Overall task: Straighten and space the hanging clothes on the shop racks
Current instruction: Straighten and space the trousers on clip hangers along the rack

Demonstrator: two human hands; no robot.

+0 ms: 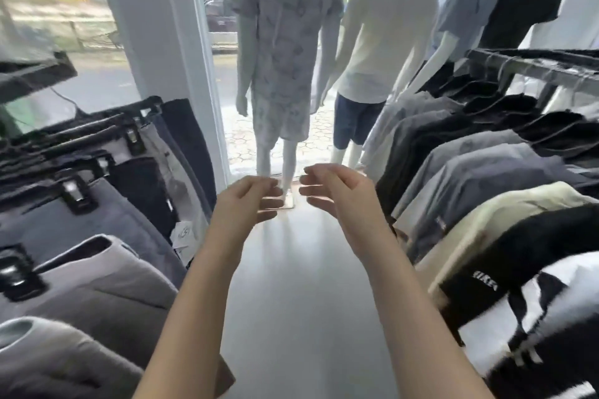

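both hands are up in the aisle between two racks and hold nothing. the left hand and right hand hang near each other over the floor, palms turned inward, their fingers loosely curled and apart from any cloth.

the clothes are on either side. on the left, trousers hang from clip hangers, packed close together. on the right, shirts hang along a rail, shoulders overlapping in grey, cream and black. mannequins stand ahead by the window.

as for progress, neither rack looks finished. the shirts sit bunched with uneven gaps, and the near ones sag across each other. the trousers look crowded too, though blur hides the spacing. most of the straightening seems left, and no garment is in hand yet.
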